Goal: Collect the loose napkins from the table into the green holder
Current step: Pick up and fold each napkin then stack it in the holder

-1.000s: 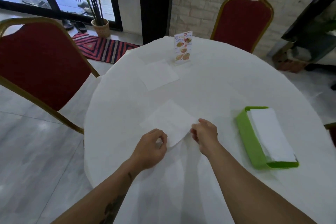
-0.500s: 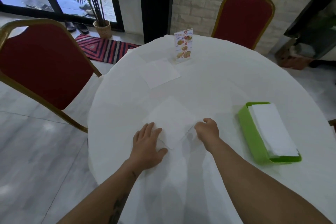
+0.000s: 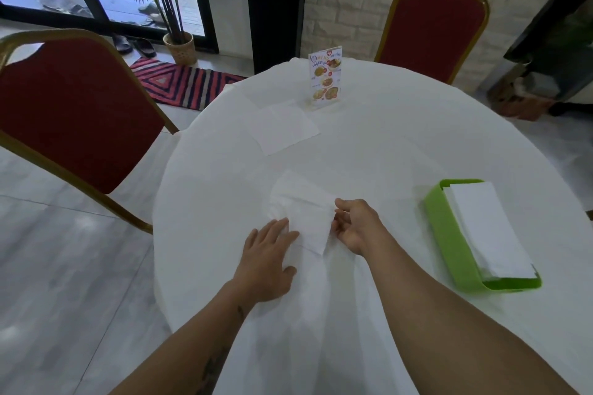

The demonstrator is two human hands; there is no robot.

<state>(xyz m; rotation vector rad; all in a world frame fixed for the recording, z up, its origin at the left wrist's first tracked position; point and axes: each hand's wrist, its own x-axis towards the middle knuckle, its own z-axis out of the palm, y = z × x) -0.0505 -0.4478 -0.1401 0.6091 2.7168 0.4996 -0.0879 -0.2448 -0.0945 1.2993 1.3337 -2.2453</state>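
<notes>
A round surface (image 3: 401, 144) under a white cloth stands between two red chairs, with a menu card (image 3: 325, 77) upright at its far side and a loose napkin (image 3: 286, 126) lying flat just in front of it. Nearer, the left hand (image 3: 268, 258) lies open and flat, fingers on the edge of a second napkin (image 3: 305, 213), while the right hand (image 3: 356, 226) pinches that napkin's right edge, lifting it. The green holder (image 3: 449, 234), well to the right, holds a stack of napkins.
</notes>
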